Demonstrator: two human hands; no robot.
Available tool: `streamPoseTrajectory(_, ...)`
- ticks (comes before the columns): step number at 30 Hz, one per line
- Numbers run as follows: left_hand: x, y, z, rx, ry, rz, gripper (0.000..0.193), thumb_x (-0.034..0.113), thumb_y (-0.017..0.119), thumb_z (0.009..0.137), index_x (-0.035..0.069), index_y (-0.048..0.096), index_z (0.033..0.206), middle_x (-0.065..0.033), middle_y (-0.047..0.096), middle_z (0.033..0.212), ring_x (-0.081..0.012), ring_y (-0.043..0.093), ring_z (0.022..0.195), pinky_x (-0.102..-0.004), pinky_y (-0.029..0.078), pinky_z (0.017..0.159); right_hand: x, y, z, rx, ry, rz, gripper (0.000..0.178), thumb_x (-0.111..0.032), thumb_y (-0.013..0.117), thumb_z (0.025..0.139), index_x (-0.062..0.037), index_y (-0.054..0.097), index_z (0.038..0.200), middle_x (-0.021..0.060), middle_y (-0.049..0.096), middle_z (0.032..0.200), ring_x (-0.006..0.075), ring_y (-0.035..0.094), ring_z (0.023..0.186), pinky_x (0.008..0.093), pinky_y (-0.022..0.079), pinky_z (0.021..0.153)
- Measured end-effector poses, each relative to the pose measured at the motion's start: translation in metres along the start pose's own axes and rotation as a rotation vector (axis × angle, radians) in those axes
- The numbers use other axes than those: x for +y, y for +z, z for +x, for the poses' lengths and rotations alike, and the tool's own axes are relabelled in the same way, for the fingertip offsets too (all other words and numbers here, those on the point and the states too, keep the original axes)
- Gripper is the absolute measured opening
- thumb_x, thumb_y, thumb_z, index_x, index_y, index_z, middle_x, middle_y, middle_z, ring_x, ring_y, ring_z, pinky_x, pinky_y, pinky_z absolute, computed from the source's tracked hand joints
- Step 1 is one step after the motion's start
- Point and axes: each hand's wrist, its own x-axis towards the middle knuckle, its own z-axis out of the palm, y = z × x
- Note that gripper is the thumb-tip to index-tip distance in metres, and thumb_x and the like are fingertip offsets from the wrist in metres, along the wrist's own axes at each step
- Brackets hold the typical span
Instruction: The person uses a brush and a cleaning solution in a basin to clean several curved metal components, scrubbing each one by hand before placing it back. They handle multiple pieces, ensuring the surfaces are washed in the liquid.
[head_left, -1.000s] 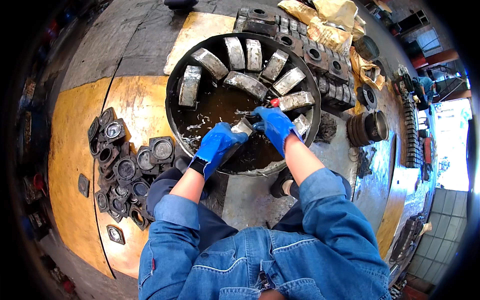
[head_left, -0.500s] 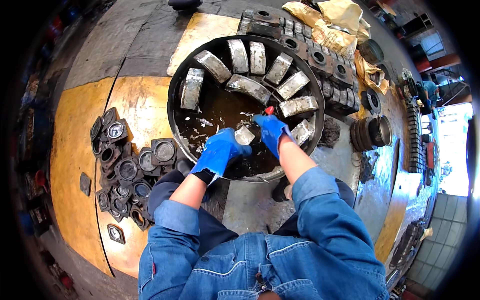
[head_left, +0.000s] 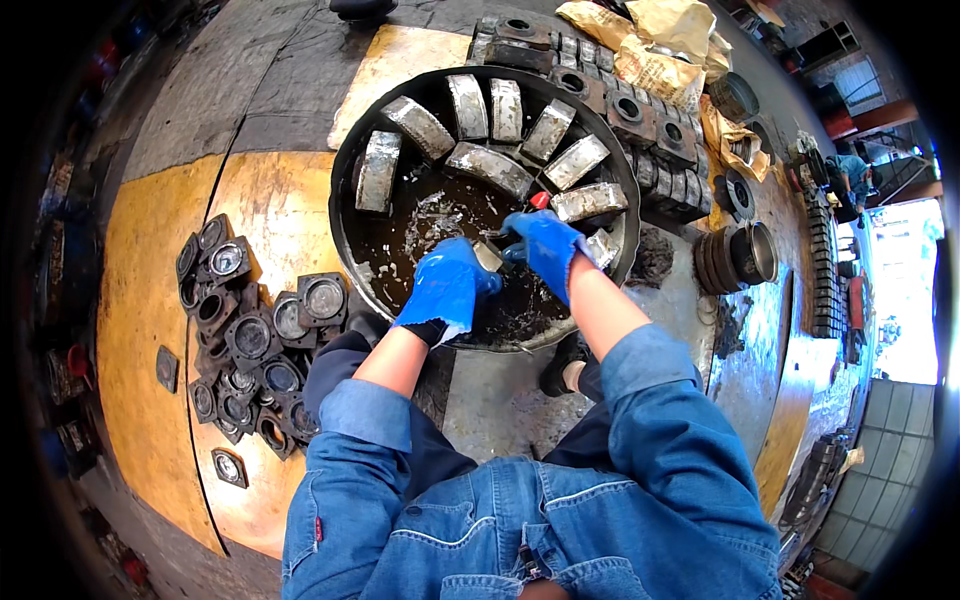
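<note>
Both my hands wear blue rubber gloves and work low over a round black tub [head_left: 340, 220] of murky brown liquid. My left hand [head_left: 447, 285] is closed around a small pale metal block [head_left: 488, 256]. Against its far right side is my right hand [head_left: 548, 246], gripping a tool whose red end [head_left: 540, 200] sticks out above the glove. The tool's working part is too hidden to name. Curved silvery metal blocks [head_left: 376, 172] lean around the tub's inner wall. One more curved block [head_left: 490, 170] lies nearer the middle, beyond my hands.
Square dark metal parts with round openings [head_left: 252, 338] lie piled on the left. Rows of blocks [head_left: 630, 118] are stacked beyond the tub, by crumpled yellowish sacks [head_left: 660, 75]. Metal rings [head_left: 735, 258] stand at the right. A person [head_left: 850, 178] is far off at the right.
My right hand has come down and turned inward, closer to the left hand and the block. The block has tilted and is more covered by the gloves. The view has shifted slightly.
</note>
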Motion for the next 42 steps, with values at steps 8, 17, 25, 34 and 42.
streamPoseTrajectory(8,-0.003,-0.002,-0.006,0.036,-0.043,-0.054,0.058,0.047,0.078,0.067,-0.001,0.073,0.100,-0.0267,0.071,0.097,-0.0404,0.070,0.095,-0.0431,0.054,0.082,-0.013,0.048,0.013,-0.019,0.517,-0.193,0.029,-0.025,0.064,0.086,0.0009,0.072,0.096,0.0259,0.070,0.097,0.0295,0.068,0.085,0.0414,0.052,0.079)
streamPoseTrajectory(17,-0.005,0.008,-0.009,0.034,-0.018,-0.172,0.057,0.043,0.080,0.066,-0.003,0.073,0.098,-0.0284,0.070,0.099,-0.0409,0.070,0.095,-0.0430,0.056,0.083,-0.086,0.008,-0.013,0.132,0.498,0.100,0.045,-0.037,0.063,0.089,0.0060,0.070,0.100,0.0129,0.068,0.082,0.0166,0.058,0.075,0.0354,0.048,0.070)
streamPoseTrajectory(25,-0.039,0.041,0.020,0.416,0.698,-0.285,0.032,0.028,0.072,0.085,-0.004,0.071,0.085,-0.0121,0.063,0.067,-0.0180,0.056,0.062,-0.0366,0.046,0.058,-0.125,-0.038,-0.050,0.359,0.493,0.196,0.050,-0.046,0.064,0.088,0.0008,0.070,0.103,0.0118,0.071,0.089,0.0208,0.064,0.079,0.0341,0.048,0.074)
streamPoseTrajectory(34,-0.078,0.013,0.028,0.384,0.194,-0.871,0.051,0.048,0.063,0.091,-0.002,0.073,0.091,-0.0105,0.065,0.073,-0.0194,0.055,0.065,-0.0372,0.044,0.061,-0.089,0.006,-0.035,0.115,0.169,0.751,0.031,-0.026,0.066,0.096,-0.0049,0.070,0.119,0.0077,0.073,0.107,0.0135,0.068,0.086,0.0265,0.055,0.076)
streamPoseTrajectory(42,-0.093,-0.014,0.006,0.264,0.161,-0.588,0.031,0.012,0.047,0.098,0.002,0.062,0.123,-0.0129,0.068,0.101,-0.0184,0.061,0.085,-0.0338,0.049,0.077,-0.055,0.042,0.019,0.127,0.131,0.594,0.009,-0.010,0.058,0.088,-0.0057,0.059,0.080,0.0026,0.057,0.072,0.0134,0.053,0.066,0.0295,0.049,0.065)
